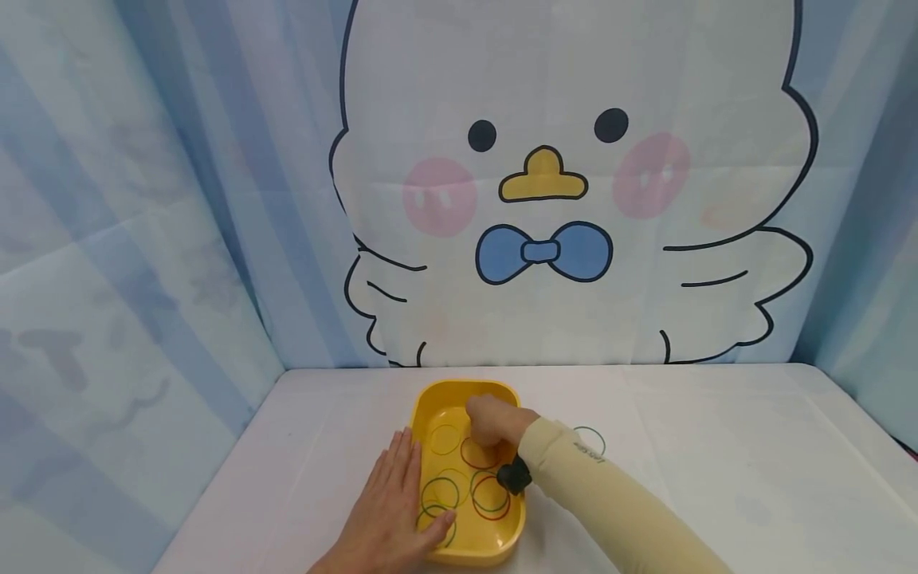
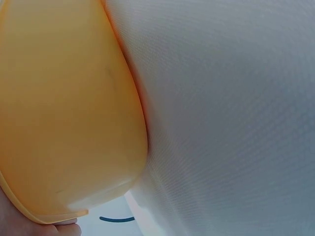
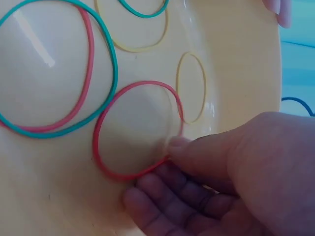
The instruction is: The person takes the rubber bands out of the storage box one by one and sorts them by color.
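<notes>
The right hand [image 1: 491, 421] is reached into the yellow tray [image 1: 502, 536] from 4 o'clock, with the forearm covered by a cream sleeve [image 1: 610, 502]. Its fingers are curled, and a red rubber band [image 3: 135, 130] is pinched at its edge between thumb and fingertips. The left hand [image 1: 390, 510] is laid flat with straight fingers on the tray's rim at 8 o'clock; nothing is gripped by it.

The tray is placed at the near centre of the white tabletop [image 1: 717, 446]. Green, yellow and red bands are seen lying inside it, and one green band [image 1: 591, 438] lies on the tabletop at 3 o'clock of the tray.

The pinch is shown only in the right wrist view. In the left wrist view, only the tray's outer wall [image 2: 64, 113] against the cloth is shown.
</notes>
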Demonstrator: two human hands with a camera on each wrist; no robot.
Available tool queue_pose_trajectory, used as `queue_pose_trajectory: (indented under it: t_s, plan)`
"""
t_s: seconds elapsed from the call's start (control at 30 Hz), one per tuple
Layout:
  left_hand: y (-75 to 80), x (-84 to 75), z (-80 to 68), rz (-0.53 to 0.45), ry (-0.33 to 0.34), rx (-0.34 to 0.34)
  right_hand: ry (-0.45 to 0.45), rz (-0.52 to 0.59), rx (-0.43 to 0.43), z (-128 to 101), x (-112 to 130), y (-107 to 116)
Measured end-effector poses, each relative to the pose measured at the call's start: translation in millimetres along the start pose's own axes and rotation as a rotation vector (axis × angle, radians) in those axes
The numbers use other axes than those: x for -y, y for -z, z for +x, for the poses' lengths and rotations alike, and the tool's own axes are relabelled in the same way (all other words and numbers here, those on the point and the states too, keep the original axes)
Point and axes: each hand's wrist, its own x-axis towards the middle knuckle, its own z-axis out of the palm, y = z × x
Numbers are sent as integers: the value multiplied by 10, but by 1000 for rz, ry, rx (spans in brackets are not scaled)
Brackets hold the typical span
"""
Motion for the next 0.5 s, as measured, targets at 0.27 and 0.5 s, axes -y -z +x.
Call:
queue_pose_trajectory:
  t_s: [0.27, 0.5]
  plan:
    - [-2, -5, -4, 1, -16, -6, 112, 114, -50, 9, -72, 56]
    - [-5, -1, -17, 3, -33, -25, 139, 274, -43, -42, -99, 107]
